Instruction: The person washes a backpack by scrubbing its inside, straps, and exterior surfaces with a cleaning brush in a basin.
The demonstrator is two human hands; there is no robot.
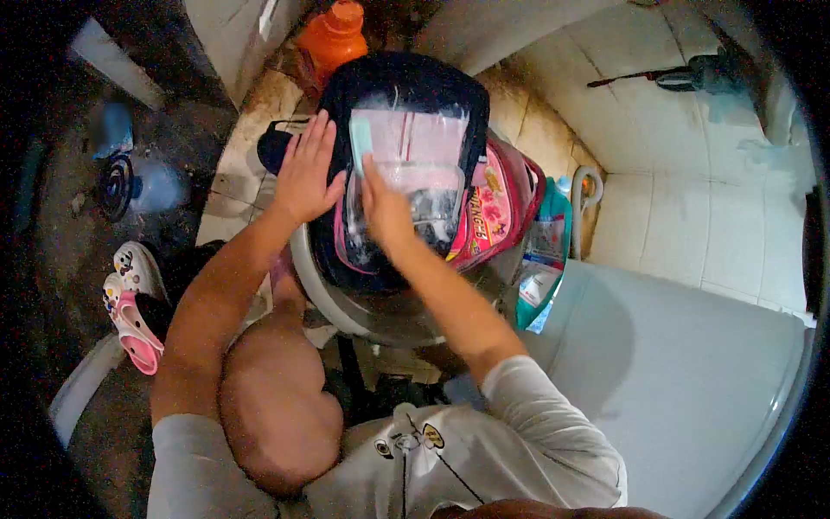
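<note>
A black backpack (406, 73) with a pale pink panel and pink trim lies on a round, light-coloured basin or stool (324, 298). White suds streak its front. My left hand (309, 169) rests flat on the backpack's left edge, fingers stretched out. My right hand (386, 208) is closed round a pale turquoise brush (360, 145) laid against the left side of the panel; its bristles are hidden. Beside the backpack, under its right edge, sits a bright pink printed bag (493, 203).
An orange container (335, 39) stands behind the backpack. Green detergent packs (545, 246) are at the right, beside a grey-white appliance lid (674, 363). White and pink clogs (137, 324) lie at the left, below a blue translucent container (160, 186).
</note>
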